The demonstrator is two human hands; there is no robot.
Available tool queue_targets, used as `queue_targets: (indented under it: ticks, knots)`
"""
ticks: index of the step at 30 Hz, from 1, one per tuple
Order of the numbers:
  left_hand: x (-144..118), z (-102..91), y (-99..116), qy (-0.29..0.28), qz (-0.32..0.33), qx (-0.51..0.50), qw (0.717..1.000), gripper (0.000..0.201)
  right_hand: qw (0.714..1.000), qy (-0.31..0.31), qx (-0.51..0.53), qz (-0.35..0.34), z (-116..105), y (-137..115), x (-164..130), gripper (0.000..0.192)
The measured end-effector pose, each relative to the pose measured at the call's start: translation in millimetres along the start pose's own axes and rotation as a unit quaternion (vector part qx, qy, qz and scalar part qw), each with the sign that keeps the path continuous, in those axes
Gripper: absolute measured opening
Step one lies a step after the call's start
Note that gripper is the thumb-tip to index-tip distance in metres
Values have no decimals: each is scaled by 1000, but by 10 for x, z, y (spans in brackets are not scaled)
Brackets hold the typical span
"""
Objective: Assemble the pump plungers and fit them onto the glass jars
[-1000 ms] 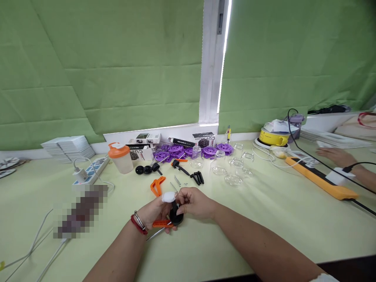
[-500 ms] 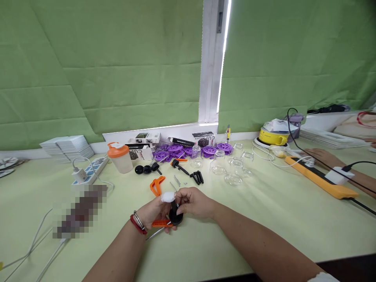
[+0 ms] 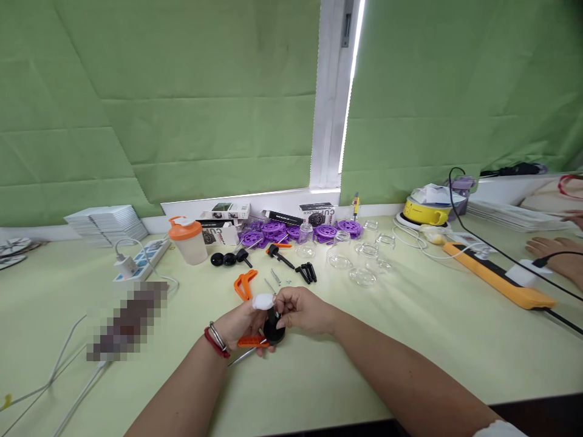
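Pale green table (image 3: 410, 340) carries the work at near centre. Left hand (image 3: 240, 325) grips an orange bracket (image 3: 250, 342) with a metal rod (image 3: 243, 356); right hand (image 3: 304, 309) pinches the black knob (image 3: 274, 329) touching it.

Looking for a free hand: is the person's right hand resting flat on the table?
No, the right hand pinches the black part that the left hand also holds.

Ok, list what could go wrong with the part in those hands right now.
1. The black part is pinched between both hands above the table; a slip could drop it.
2. Loose screws lie just beyond the hands and could get knocked away.
3. The bandaged left thumb may weaken the grip.
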State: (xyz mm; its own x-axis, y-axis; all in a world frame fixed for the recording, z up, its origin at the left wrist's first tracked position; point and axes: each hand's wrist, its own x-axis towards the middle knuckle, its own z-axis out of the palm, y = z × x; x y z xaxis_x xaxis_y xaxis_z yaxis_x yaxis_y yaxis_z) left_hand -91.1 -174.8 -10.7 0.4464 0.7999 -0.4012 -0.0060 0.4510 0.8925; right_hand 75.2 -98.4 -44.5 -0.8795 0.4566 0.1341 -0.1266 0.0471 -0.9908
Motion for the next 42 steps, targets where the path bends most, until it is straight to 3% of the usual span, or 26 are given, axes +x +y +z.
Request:
queue_targets:
  ticks: [42]
  knots:
    - [12,-46,6,-34,-6,-23,999,51,1000,27,8,12,65,-82,-18,31]
